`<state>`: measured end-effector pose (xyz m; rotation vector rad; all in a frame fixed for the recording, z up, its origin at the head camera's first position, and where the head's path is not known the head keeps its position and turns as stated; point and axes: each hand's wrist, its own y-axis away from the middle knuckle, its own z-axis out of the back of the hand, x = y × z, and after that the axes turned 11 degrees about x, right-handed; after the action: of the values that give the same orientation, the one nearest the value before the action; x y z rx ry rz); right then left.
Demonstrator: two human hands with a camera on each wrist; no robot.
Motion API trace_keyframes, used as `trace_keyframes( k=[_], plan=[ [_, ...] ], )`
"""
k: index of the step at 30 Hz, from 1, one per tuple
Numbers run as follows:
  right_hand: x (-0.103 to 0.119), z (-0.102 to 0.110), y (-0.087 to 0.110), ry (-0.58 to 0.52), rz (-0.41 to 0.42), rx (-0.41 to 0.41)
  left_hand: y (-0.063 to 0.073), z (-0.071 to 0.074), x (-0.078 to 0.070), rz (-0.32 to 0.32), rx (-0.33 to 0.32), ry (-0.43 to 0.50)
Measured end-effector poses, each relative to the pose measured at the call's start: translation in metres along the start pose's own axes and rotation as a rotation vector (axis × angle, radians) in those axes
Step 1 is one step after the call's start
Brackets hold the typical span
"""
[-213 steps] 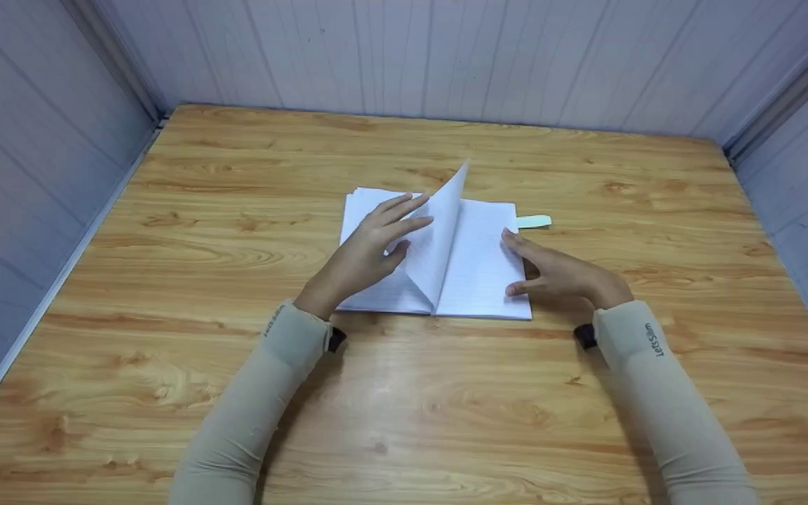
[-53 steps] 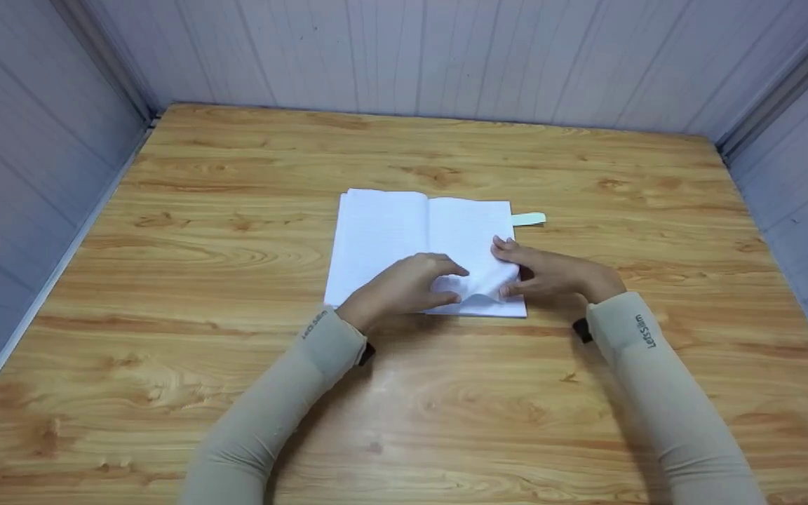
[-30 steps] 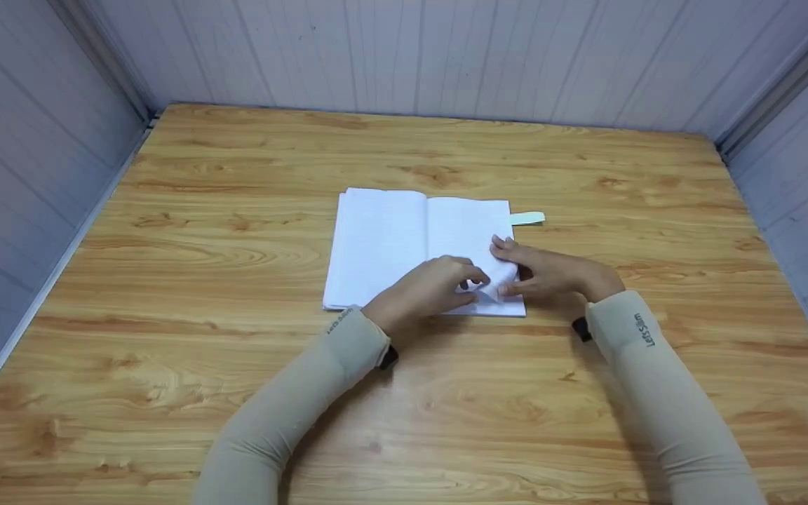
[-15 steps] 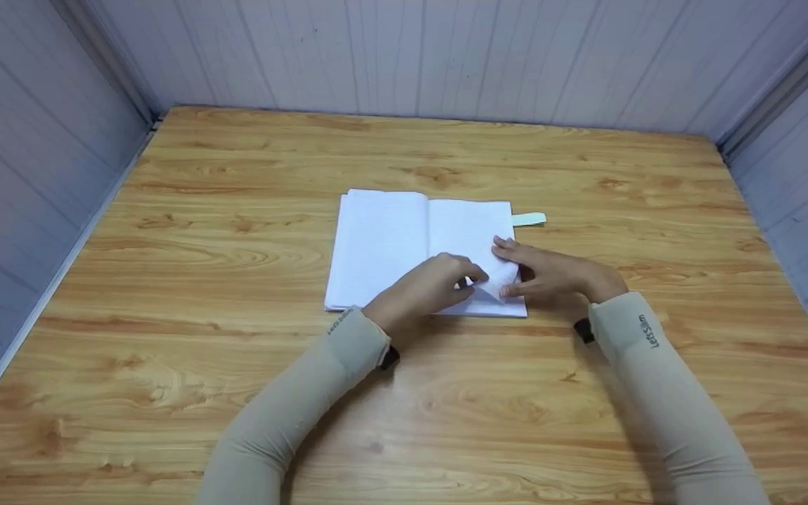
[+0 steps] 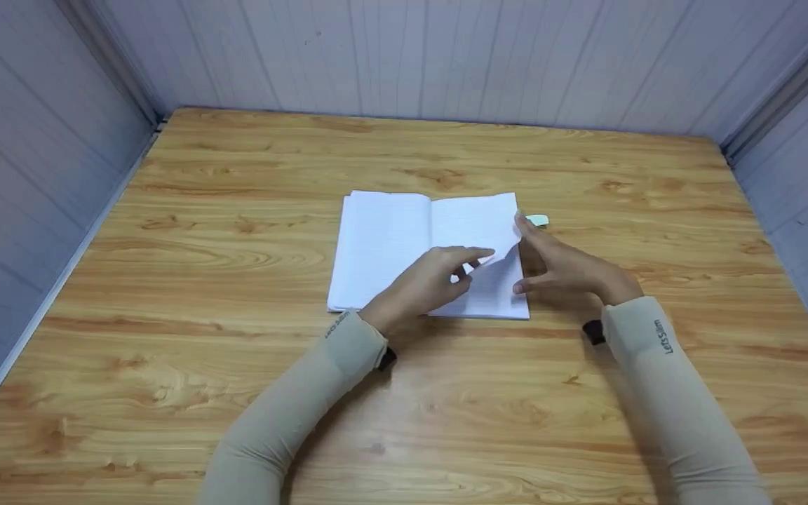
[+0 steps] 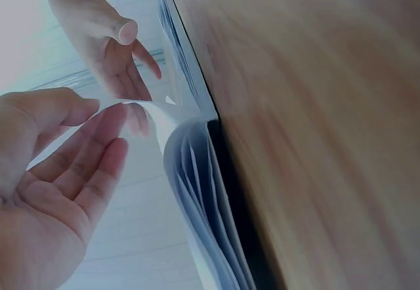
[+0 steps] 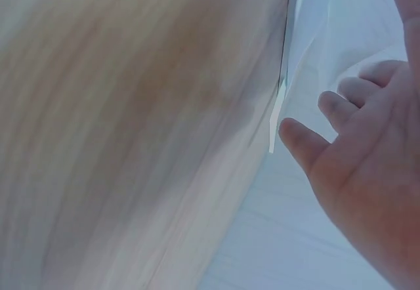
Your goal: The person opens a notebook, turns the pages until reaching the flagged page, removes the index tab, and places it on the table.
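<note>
An open notebook (image 5: 383,252) with ruled white pages lies on the wooden table, left side flat. Over its right half, one page (image 5: 474,217) is raised and curved, baring the sheet beneath. My left hand (image 5: 425,280) pinches that page; in the left wrist view the thumb and fingers of the left hand (image 6: 52,185) meet on its edge. At the notebook's right side, my right hand (image 5: 572,266) has its fingers extended to the page's outer edge, thumb low beside the lower sheet. A pale green tab (image 5: 537,220) sticks out behind the right fingertips.
The wood-grain table (image 5: 165,351) spreads out on all sides of the notebook. White panel walls (image 5: 390,56) stand at the back, left and right. Both forearms wear beige sleeves, with a dark wrist device (image 5: 388,359) under the left cuff.
The page's lower right part has come up off the sheet below, held by my left hand. My right hand has released the corner and shifted up and right, its fingers covering part of the tab.
</note>
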<state>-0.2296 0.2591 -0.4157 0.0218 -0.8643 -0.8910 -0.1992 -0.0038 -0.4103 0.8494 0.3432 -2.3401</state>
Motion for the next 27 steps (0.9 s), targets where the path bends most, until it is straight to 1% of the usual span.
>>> trace_keyframes(
  k=[3,6,12,15,19,22,27],
  plan=[
    [-0.001,0.000,0.001,-0.018,0.006,-0.023,0.002,0.002,0.001,0.016,-0.039,0.051],
    [-0.002,0.000,0.001,-0.017,-0.001,-0.038,0.005,0.004,0.002,0.034,-0.099,0.091],
    [-0.003,-0.001,0.001,0.021,-0.006,-0.047,0.014,0.010,0.008,0.010,-0.233,0.134],
    [-0.004,-0.002,-0.001,0.042,0.003,-0.031,0.019,0.014,0.010,0.004,-0.287,0.154],
    [-0.006,-0.003,-0.002,0.047,-0.009,0.010,0.024,0.018,0.013,0.010,-0.350,0.161],
    [-0.006,-0.004,-0.002,0.041,-0.027,0.043,0.028,0.021,0.017,0.007,-0.391,0.160],
    [-0.006,-0.005,-0.003,0.040,-0.020,0.085,0.035,0.026,0.022,-0.008,-0.448,0.156]
  ],
)
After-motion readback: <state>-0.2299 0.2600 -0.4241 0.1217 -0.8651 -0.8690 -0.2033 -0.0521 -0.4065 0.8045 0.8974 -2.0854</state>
